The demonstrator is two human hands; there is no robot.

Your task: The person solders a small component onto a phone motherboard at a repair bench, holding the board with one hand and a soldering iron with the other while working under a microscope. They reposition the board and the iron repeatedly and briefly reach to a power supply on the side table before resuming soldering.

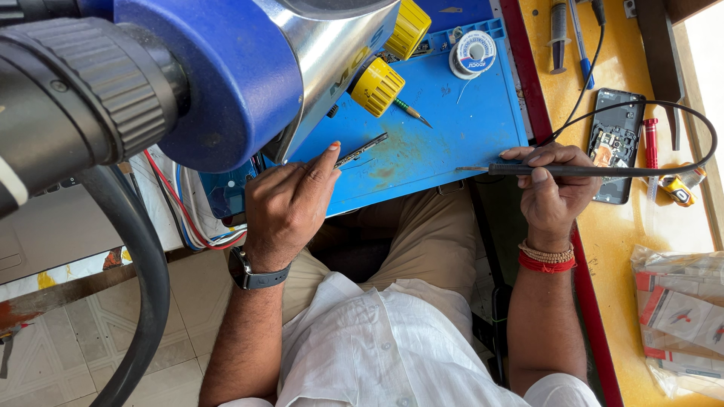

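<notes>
Blue mat (445, 128), two yellow knobs (377, 87), left fingers (320, 162) pinching one tweezers (360, 149), right fingers (543, 160) gripping one soldering iron (528, 170)

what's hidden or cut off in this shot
Head view:
- Left hand pinches thin dark tweezers; whatever the tips grip is too small to tell.
- Blue-and-silver microscope covers the blue work mat beneath it.
- Black corded soldering iron in the right hand: fingers hide the grip.

Black soldering iron (573, 170), level; slim tweezers (362, 149).
</notes>
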